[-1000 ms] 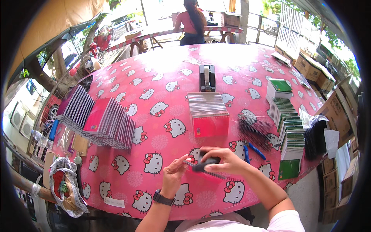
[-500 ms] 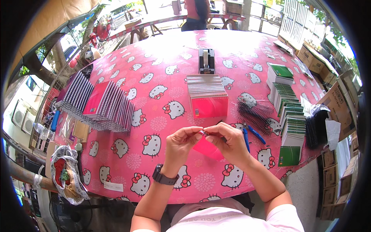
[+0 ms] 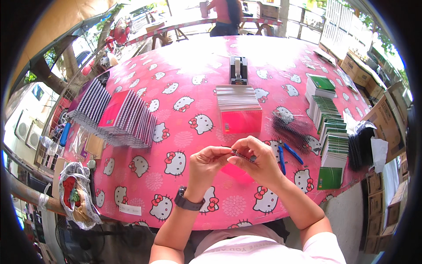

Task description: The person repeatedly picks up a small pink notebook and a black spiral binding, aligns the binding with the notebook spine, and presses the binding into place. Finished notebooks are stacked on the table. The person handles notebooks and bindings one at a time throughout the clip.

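Note:
My left hand [image 3: 206, 163] and my right hand [image 3: 258, 162] meet in front of me above the near part of the table. Both are closed in a pinch at the bound edge of a pink-red notebook [image 3: 237, 174]. A dark spiral coil [image 3: 241, 155] shows along that edge between my fingertips. The rest of the cover hangs below, partly hidden by the fingers. Just beyond my hands stands a row of pink-red notebooks [image 3: 241, 122]. Blue-handled pliers [image 3: 290, 155] lie right of my right hand. A dark watch band is on my left wrist.
Spiral notebooks in purple and red stacks [image 3: 127, 116] stand at the left. Green notebooks [image 3: 330, 176] line the right side, beside loose black coils [image 3: 292, 130]. A black tape dispenser [image 3: 238, 70] sits farther back. A person [image 3: 226, 17] stands beyond the patterned pink table [image 3: 184, 215].
My right hand has shifted slightly along the notebook's bound edge, and more of the coil shows. The whole view has turned a little. The person in the back has extended an arm.

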Demonstrator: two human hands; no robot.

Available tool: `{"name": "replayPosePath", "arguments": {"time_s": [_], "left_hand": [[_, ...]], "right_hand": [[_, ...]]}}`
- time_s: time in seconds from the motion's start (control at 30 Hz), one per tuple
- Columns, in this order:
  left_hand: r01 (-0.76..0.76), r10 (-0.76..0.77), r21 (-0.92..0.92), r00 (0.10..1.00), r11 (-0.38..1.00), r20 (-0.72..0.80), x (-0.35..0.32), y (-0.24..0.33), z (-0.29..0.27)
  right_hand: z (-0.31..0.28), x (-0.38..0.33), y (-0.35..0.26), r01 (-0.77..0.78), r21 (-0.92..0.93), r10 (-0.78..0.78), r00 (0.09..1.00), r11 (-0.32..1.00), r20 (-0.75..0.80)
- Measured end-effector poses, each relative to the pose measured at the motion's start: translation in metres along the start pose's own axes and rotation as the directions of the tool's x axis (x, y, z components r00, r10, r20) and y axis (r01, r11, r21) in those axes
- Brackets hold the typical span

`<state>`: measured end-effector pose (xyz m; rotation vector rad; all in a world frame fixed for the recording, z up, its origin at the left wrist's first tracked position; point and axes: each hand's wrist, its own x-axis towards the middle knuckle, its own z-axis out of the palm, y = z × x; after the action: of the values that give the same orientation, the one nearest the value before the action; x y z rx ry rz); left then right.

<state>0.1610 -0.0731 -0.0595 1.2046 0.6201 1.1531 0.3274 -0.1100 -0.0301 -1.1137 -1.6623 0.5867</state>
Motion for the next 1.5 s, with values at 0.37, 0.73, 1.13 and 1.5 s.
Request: {"name": "replayPosePath", "arguments": {"time_s": [0.37, 0.73, 1.13, 1.5], "left_hand": [[-0.075, 0.078, 0.062, 0.995, 0.995, -0.054, -0.004, 0.001, -0.009], [-0.277, 0.696, 0.954, 0.708, 0.116, 0.122, 0.095, 0.194, -0.135], [0.154, -0.174, 0.947, 0.963, -0.28, -0.208, 0.176, 0.171, -0.221], [-0.235, 0.114, 0.929, 0.954, -0.285, 0.277, 0.183, 0.127, -0.15]], "right_hand": [[0.015, 0.008, -0.005, -0.003, -0.057, 0.008, 0.997, 0.998, 0.075], [-0.016, 0.006, 0.019, -0.068, -0.202, 0.123, 0.953, 0.977, 0.277], [-0.027, -0.034, 0.042, 0.072, -0.316, -0.009, 0.98, 0.946, 0.197], [-0.025, -0.057, 0.054, 0.064, -0.126, -0.074, 0.994, 0.99, -0.077]]}}
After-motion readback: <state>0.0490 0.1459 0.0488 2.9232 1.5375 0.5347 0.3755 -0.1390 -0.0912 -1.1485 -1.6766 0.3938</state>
